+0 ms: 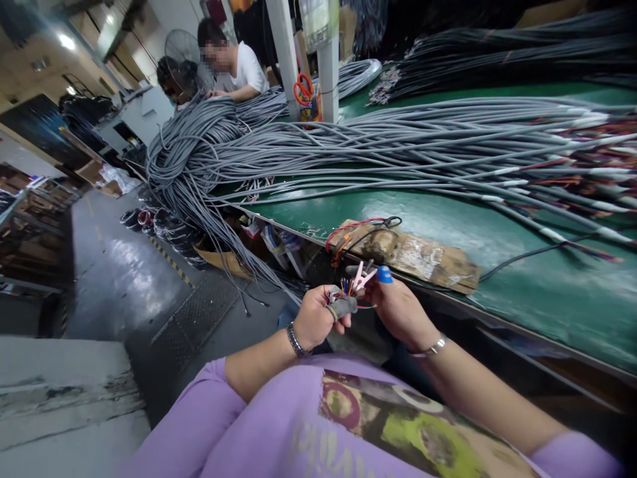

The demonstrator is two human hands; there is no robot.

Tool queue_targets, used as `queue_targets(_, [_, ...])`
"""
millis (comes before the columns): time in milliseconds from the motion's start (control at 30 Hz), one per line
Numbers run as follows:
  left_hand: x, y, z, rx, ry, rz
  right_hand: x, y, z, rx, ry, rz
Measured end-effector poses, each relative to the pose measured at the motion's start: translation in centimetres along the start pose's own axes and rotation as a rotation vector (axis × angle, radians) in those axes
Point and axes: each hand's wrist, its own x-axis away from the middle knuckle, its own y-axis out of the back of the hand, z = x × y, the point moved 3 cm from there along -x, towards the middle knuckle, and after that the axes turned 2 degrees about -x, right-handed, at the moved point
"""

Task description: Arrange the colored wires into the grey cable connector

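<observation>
My left hand (318, 317) is closed around a small bundle of thin coloured wires (347, 287), whose ends point up. A grey cover wraps the tip of one of its digits. Close on the right, my right hand (401, 312) has its fingers pinched together, with blue tape (384, 274) around one fingertip. A pink clip (361, 279) sits between the hands, beside the wire ends; whether the right fingers touch it I cannot tell. A thin green wire spans the gap below the clip. What the right fingers pinch is hidden.
A taped wooden board (423, 259) with red and black leads lies at the edge of the green table (308, 211). Grey cables (348, 149) stretch across the table and hang off its left end. Orange scissors (302, 89) hang on a post. Another person (243, 70) sits behind.
</observation>
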Motion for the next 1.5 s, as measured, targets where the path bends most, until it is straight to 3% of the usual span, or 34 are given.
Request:
queue_targets(100, [-0.2,0.0,0.2,0.007,0.004,0.012,-0.1,0.1,-0.3,0.048,0.049,-0.004])
queue_targets(267, [-0.4,-0.1,0.3,0.014,0.022,0.004,-0.6,-0.3,-0.5,-0.193,-0.125,-0.006])
queue_targets(400, [-0.5,-0.2,0.4,0.012,0.037,0.001,-0.7,-0.4,-0.3,-0.35,-0.173,-0.039])
queue_targets(967, [0.8,0.6,0.9,0.008,-0.013,-0.025,0.2,-0.8,-0.2,-0.445,-0.293,0.022])
queue_targets(1200, [0.9,0.8,1.0,0.049,-0.068,-0.099,0.5,-0.9,0.5,-0.367,-0.191,-0.013])
queue_targets(1500, [-0.1,0.2,1.0,0.039,-0.041,-0.143,0.4,-1.5,0.6,-0.39,-0.189,-0.036])
